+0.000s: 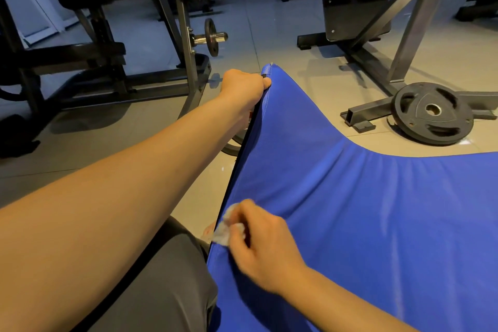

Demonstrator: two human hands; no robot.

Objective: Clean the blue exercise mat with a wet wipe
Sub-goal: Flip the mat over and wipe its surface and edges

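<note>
Held nearest, crumpled white wet wipe [225, 227] pinched in curled fingers of right hand [266, 249] against left edge of soft blue padded exercise mat [350, 210], far corner raised off tiled floor [269, 35] in clenched left hand [242, 87], apparently to tauten the surface for wiping.

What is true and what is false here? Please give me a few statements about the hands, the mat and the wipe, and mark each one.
1. The left hand grips the far corner of the mat. True.
2. The right hand is empty. False: it holds a wipe against the mat's near edge.
3. The mat lies flat on the floor. False: its left edge is lifted.
4. A black weight plate lies on the floor beyond the mat. True.
</note>
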